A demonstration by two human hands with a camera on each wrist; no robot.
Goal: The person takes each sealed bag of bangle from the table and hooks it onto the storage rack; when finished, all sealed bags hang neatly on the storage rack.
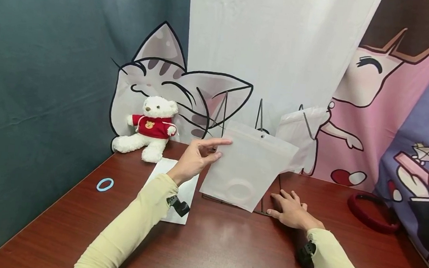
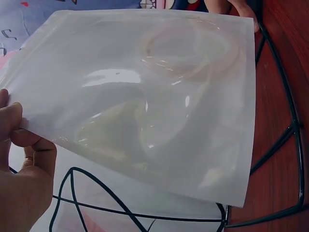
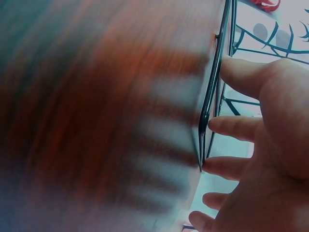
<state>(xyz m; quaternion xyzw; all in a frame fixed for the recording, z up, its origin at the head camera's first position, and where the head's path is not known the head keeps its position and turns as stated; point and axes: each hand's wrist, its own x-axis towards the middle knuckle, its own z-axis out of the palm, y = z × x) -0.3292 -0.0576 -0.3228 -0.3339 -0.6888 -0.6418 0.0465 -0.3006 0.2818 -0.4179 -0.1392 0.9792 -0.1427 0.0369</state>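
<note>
A translucent zip bag (image 1: 248,163) with a round hole near its top hangs from a hook of a black wire rack (image 3: 212,87). Through its lower part shows a pale ring (image 1: 239,190). My left hand (image 1: 192,161) pinches the bag's left edge, index finger stretched across the upper corner; the left wrist view shows thumb and fingers (image 2: 29,145) right at that edge. Palm down, my right hand (image 1: 290,209) rests by the rack's base with spread fingers. In the right wrist view its fingertips (image 3: 215,123) meet the black base wire. Behind hangs a second translucent bag (image 1: 302,127).
On the brown table (image 1: 223,247) a white sheet (image 1: 175,214) lies under my left forearm. A light blue ring (image 1: 105,184) is at the left, a dark red hoop (image 1: 371,216) at the right. A white teddy bear (image 1: 153,124) in a red top sits against the printed curtain.
</note>
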